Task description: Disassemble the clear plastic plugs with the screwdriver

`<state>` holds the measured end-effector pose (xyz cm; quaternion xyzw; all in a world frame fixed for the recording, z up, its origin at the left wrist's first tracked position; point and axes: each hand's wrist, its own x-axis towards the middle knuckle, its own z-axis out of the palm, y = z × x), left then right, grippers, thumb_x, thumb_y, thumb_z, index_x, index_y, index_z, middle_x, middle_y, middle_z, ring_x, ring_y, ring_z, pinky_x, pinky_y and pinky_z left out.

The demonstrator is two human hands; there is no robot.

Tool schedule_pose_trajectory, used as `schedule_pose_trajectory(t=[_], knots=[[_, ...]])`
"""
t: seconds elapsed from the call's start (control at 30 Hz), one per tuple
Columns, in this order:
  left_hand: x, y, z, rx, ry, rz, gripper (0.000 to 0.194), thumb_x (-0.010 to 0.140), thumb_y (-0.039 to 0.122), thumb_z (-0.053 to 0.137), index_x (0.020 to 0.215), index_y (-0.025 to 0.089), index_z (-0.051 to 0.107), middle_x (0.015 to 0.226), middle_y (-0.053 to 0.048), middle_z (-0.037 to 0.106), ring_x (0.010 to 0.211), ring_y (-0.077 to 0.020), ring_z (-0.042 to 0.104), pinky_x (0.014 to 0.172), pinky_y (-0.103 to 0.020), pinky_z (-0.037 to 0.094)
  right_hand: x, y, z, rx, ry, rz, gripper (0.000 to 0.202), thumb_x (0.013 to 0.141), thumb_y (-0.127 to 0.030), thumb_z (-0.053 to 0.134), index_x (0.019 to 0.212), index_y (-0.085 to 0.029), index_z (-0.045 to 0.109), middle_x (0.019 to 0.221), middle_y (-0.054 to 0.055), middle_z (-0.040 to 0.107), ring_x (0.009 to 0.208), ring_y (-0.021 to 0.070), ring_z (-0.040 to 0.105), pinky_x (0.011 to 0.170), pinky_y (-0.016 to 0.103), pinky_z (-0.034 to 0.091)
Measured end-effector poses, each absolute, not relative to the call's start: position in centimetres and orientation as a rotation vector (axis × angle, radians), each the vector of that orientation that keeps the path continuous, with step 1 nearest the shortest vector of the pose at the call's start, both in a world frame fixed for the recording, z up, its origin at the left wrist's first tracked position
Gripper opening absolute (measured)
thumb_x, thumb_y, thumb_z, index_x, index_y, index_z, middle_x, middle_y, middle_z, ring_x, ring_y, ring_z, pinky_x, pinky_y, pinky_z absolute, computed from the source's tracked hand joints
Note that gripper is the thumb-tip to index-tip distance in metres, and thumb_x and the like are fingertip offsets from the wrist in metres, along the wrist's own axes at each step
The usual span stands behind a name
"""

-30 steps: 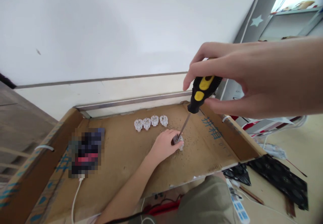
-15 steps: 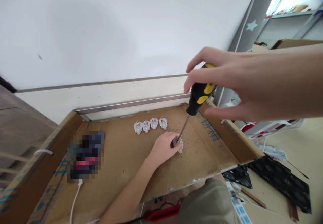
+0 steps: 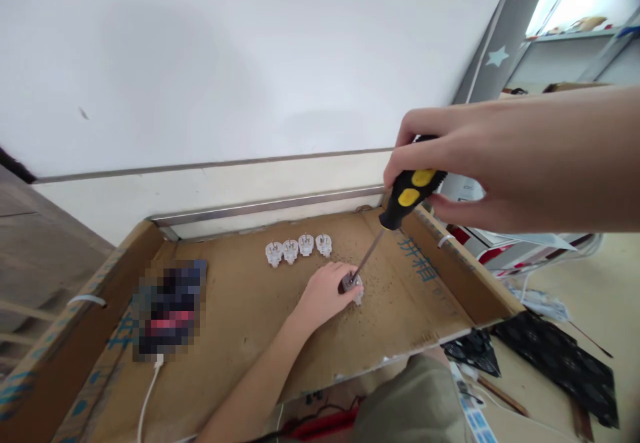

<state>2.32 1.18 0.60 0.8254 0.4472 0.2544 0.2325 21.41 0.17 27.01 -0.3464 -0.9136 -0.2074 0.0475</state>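
Note:
My right hand (image 3: 450, 163) has its fingers round the black and yellow handle of a screwdriver (image 3: 411, 188). The shaft slants down to the left, and its tip meets a small dark and clear plug piece (image 3: 357, 291). On the cardboard, my left hand (image 3: 330, 291) pinches that piece between thumb and fingers. Several clear plug parts (image 3: 290, 250) with metal pins stand in a row behind my left hand.
A cardboard tray (image 3: 240, 336) with raised sides holds the work. At its left lies a pixelated dark device (image 3: 173, 310) with a white cable (image 3: 146, 403). Dark specks surround the piece. Black plastic (image 3: 555, 363) lies on the floor at right.
My right hand has moved slightly right and its fingers have closed round the handle. The screwdriver now leans further right. My left hand and the piece have stayed in place.

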Motion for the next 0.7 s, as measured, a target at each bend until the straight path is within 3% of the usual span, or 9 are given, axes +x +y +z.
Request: schedule_pose_trajectory(t=[0.13,0.23,0.3,0.5,0.7], knots=[[2.3,1.2,0.5,2.270,1.225,0.705,0.026,0.081,0.035,0.059,0.104,0.024,0.061,0.102,-0.002,0.064,0.096,-0.0204,0.056,0.086,-0.033,0.043,21.3,0.2,26.7,-1.131,-2.748,-0.457,0.029,0.057,-0.045,0.066,0.080,-0.027,0.066,0.089,-0.009,0.054,0.043,-0.0066,0.022,0.049,0.018,0.011],[2.3,1.2,0.5,2.276,1.221,0.715,0.026,0.081,0.034,0.059,0.105,0.024,0.061,0.103,-0.002,0.064,0.098,-0.0205,0.056,0.087,-0.033,0.043,21.2,-0.3,26.7,-1.005,-2.674,-0.707,0.044,0.071,-0.061,0.036,0.083,-0.029,0.065,0.087,-0.010,0.053,0.046,-0.0052,0.024,0.053,0.018,0.013],[2.3,1.2,0.5,2.276,1.227,0.726,0.027,0.080,0.034,0.059,0.105,0.024,0.061,0.102,-0.002,0.065,0.097,-0.0204,0.057,0.087,-0.034,0.043,21.3,-0.5,26.9,-0.991,-2.647,-0.813,0.057,0.074,-0.061,0.018,0.086,-0.030,0.065,0.087,-0.010,0.054,0.048,-0.0048,0.026,0.055,0.020,0.014],[2.0,1.3,0.7,2.303,1.202,0.889,0.030,0.079,0.037,0.062,0.105,0.022,0.062,0.103,-0.003,0.065,0.098,-0.0201,0.057,0.090,-0.034,0.044,22.0,-0.3,28.5,-0.975,-2.651,-0.820,0.048,0.070,-0.056,0.029,0.088,-0.030,0.065,0.088,-0.009,0.055,0.054,-0.0051,0.038,0.055,0.020,0.020],[1.7,1.5,0.7,2.297,1.270,1.065,0.019,0.086,0.032,0.053,0.095,0.022,0.066,0.092,-0.002,0.069,0.086,-0.0172,0.061,0.083,-0.031,0.047,22.0,-1.6,28.9,-1.047,-2.482,-1.024,0.055,0.068,-0.058,0.022,0.091,-0.032,0.063,0.086,-0.008,0.054,0.077,0.0074,0.054,0.059,0.030,0.021]])
